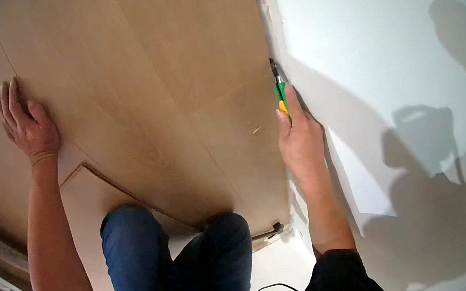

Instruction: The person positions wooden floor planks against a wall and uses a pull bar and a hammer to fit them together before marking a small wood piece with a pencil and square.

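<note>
My right hand is closed round a green and yellow utility knife. Its dark tip points away from me, into the narrow gap where the wood-look floor planks meet the white wall. At the far left, my left hand lies on the planks with its fingers stretched out, holding nothing. A plank seam runs just beyond its fingertips.
A loose plank lies on the floor by my knees. A small dark metal piece sits at the floor's near edge beside the wall. A black cable curves below it. My shadow falls on the wall.
</note>
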The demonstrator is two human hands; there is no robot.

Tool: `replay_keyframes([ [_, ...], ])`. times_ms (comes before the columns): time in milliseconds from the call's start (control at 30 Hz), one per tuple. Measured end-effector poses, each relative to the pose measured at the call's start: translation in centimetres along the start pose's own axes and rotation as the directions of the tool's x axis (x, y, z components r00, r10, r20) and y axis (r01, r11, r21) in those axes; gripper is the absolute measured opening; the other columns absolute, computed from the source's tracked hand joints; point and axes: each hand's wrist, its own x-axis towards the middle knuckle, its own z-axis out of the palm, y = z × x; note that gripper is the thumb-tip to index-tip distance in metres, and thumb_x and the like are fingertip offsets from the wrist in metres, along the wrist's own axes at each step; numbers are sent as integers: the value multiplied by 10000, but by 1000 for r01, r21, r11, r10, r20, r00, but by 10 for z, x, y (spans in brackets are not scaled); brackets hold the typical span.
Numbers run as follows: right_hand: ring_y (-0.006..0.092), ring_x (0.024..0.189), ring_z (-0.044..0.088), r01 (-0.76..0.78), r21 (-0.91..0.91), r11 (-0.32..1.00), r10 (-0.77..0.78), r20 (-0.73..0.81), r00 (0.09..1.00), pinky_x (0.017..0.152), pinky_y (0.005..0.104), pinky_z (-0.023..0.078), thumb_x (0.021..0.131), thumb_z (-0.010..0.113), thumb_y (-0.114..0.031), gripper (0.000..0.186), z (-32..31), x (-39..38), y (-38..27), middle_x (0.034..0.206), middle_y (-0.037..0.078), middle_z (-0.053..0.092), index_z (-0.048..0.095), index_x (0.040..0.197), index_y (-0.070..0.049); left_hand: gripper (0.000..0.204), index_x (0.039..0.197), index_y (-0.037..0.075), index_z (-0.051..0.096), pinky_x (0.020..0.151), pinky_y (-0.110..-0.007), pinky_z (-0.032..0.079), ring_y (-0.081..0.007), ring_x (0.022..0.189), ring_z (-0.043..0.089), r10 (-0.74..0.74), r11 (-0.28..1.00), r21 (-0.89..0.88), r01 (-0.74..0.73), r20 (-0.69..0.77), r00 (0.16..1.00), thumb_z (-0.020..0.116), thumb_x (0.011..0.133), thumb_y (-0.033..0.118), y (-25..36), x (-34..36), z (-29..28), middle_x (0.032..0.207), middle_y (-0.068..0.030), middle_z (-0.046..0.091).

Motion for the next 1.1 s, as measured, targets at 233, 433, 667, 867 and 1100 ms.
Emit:
replay_keyframes([
  [233, 382, 809, 746, 3, -9, 1000, -2, 54, 999, 708, 443, 616, 1020, 617, -155, 599, -3, 1, 3, 934, 228, 717, 390, 1569, -77, 545, 1549, 194, 457, 1259, -449, 231, -269, 1526, 333, 25, 1000, -1, -26, -22, 999, 436, 1021, 330, 3, 6, -1, 1624, -61, 414],
  [433, 392, 848, 743, 51, -71, 996, -49, 38, 998, 701, 449, 611, 1006, 627, -129, 602, -6, 2, 4, 971, 254, 713, 405, 1562, -67, 531, 1545, 201, 461, 1260, -457, 223, -266, 1528, 331, 54, 998, -13, -54, -37, 998, 434, 1030, 326, 1, 10, 0, 1621, -57, 423],
  [667, 373, 746, 740, 25, -125, 992, -9, 127, 992, 638, 426, 614, 1002, 632, -124, 590, 1, -7, 12, 928, 261, 713, 416, 1541, -25, 531, 1549, 208, 457, 1256, -453, 228, -275, 1522, 344, 28, 998, -58, -28, 5, 1000, 440, 1035, 341, 0, 12, -3, 1624, -63, 420],
  [867, 387, 851, 753, -86, -81, 993, 98, 162, 982, 682, 454, 622, 1004, 637, -120, 637, 5, -26, 24, 1059, 316, 695, 366, 1574, -30, 532, 1550, 195, 455, 1246, -455, 257, -282, 1514, 354, 23, 999, -42, -23, 5, 1000, 428, 1038, 336, 2, 11, -1, 1621, -77, 422],
  [1100, 373, 832, 751, 9, -18, 1000, -9, 5, 1000, 680, 428, 620, 1008, 638, -135, 607, 5, -14, 13, 973, 243, 724, 399, 1559, -53, 542, 1563, 190, 435, 1250, -454, 247, -289, 1515, 352, 69, 998, 17, -68, -22, 997, 424, 1039, 329, 1, 5, 1, 1620, -76, 423],
])
